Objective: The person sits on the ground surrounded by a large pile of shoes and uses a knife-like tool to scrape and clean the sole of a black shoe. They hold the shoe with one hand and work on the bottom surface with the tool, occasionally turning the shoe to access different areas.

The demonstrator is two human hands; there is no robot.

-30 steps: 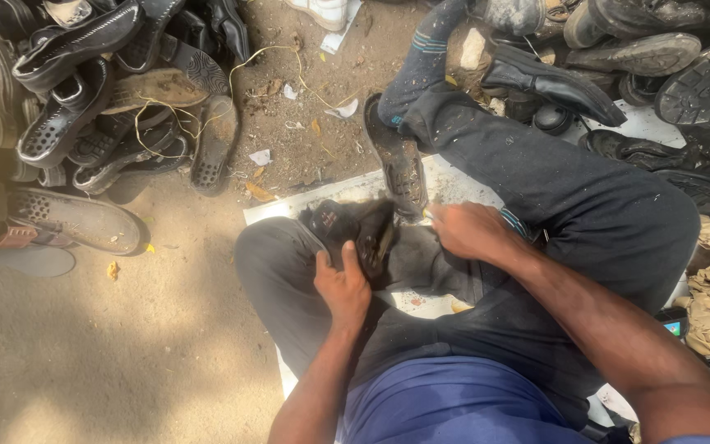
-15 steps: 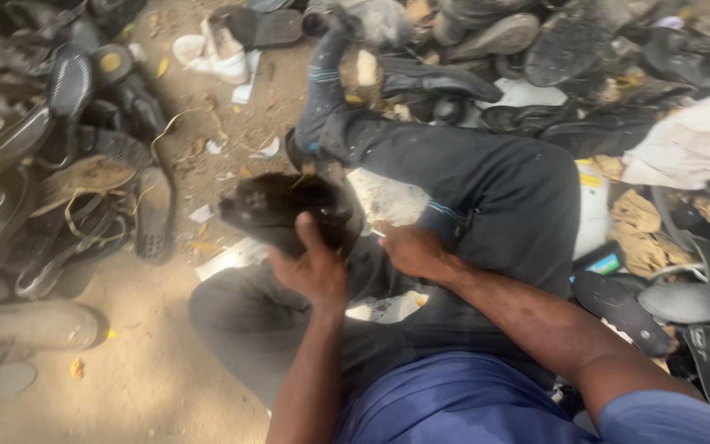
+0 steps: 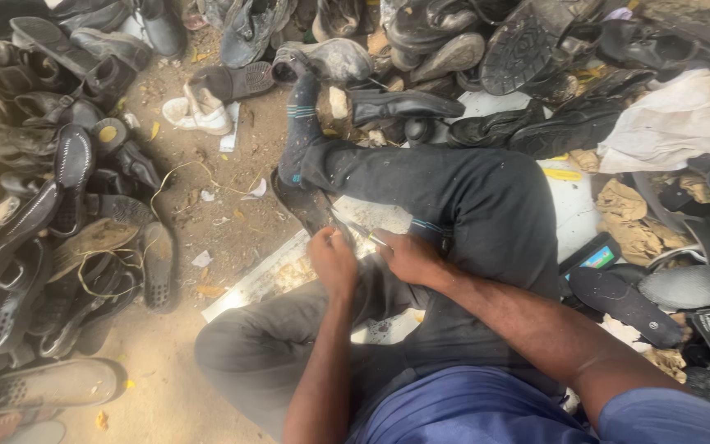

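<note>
1. Left hand (image 3: 332,261) curls in a loose fist over the raised knee, closed on something small that the pictures do not resolve; it sits just left of the right hand and nearly touches it.
2. Right hand (image 3: 408,256) pinches a thin, pale metal tool (image 3: 361,230), perhaps a blade or awl, whose tip points up and left from the knuckles. Holding it between thumb and fingers seems to keep the point steady for fine work.
3. Both hands meet above the dark trouser leg (image 3: 454,197), which stretches up and away from them and ends in a striped sock (image 3: 299,123); the lap appears to serve as the workbench.
4. Left of the hands, heaps of worn black shoes and sandals (image 3: 51,205) crowd the dirt ground, within arm's reach.
5. Above the outstretched leg, more boots and soles (image 3: 527,49) lie piled, and a white sneaker (image 3: 195,111) rests alone left of the sock.
6. Right of the right hand, a loose black insole (image 3: 626,304) and a small device with a lit screen (image 3: 593,256) lie beside the thigh.
7. Beneath the legs, a pale board (image 3: 277,275) keeps the sitter off the dirt.
</note>
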